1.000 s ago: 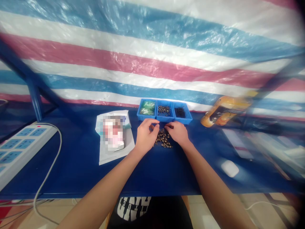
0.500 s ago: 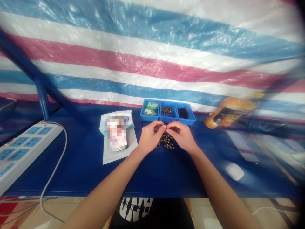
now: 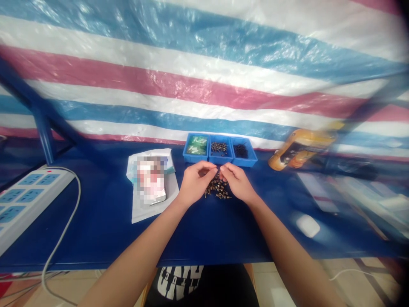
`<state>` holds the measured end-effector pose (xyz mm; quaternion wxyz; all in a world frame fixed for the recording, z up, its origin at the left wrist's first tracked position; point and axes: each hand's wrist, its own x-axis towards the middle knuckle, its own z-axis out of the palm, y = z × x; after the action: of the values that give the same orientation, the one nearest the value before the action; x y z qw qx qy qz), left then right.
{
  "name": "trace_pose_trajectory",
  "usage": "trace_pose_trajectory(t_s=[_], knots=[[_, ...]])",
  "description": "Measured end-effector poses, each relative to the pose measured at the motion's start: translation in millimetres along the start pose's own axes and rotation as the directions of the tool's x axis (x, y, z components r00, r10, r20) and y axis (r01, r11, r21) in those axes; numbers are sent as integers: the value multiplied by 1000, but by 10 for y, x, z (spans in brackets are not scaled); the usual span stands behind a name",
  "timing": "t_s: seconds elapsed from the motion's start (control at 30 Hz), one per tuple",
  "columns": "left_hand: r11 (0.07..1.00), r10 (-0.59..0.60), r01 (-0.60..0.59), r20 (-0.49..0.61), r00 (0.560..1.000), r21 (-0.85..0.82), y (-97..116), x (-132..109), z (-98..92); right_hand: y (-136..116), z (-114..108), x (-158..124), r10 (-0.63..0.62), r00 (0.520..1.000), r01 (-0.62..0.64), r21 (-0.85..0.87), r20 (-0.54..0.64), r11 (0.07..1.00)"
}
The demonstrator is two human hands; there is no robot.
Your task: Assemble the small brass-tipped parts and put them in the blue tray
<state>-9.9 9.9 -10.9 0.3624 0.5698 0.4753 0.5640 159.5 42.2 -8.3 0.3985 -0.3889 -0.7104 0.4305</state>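
Both hands are close together over a pile of small dark and brassy metal pieces (image 3: pixel 218 188) on the blue table. My left hand (image 3: pixel 198 180) has its thumb and index finger pinched together; whatever they hold is too small to make out. To its right, my right hand (image 3: pixel 235 179) has its fingers bent and pressed together, with any held piece hidden. Just behind the hands stand three joined blue bins: the left bin (image 3: pixel 185 154) holds a green-and-white packet, the middle bin (image 3: pixel 220 160) small metal pieces, the right bin (image 3: pixel 244 162) dark, thin pieces.
A phone-like object lies on a white packet (image 3: pixel 140 209) at the left. Further left are a power strip (image 3: pixel 38 209) and its cable. At the right are an orange bottle (image 3: pixel 300 147), a white rounded case (image 3: pixel 308 225) and blurred flat items.
The fingertips of my two hands have moved slightly apart, with a gap now between them. The whole view has shifted, so things on the table appear a little further left.
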Motion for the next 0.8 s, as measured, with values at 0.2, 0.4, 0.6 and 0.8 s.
trace_pose_trajectory(t_s=[0.2, 0.4, 0.6, 0.8], knots=[[998, -65, 66, -25, 998, 24, 16, -5, -13, 55, -49, 74, 68, 980, -26, 219, -189, 975], [992, -79, 84, -50, 996, 96, -5, 6, -38, 236, -255, 136, 256, 813, -132, 263, -523, 956], [982, -93, 117, -159, 983, 146, -67, 50, -80, 218, -342, 75, 60, 990, -81, -170, -128, 982], [979, -73, 108, -195, 978, 174, -74, 64, -101, 215, -413, -20, 52, 986, 11, -379, 155, 925]])
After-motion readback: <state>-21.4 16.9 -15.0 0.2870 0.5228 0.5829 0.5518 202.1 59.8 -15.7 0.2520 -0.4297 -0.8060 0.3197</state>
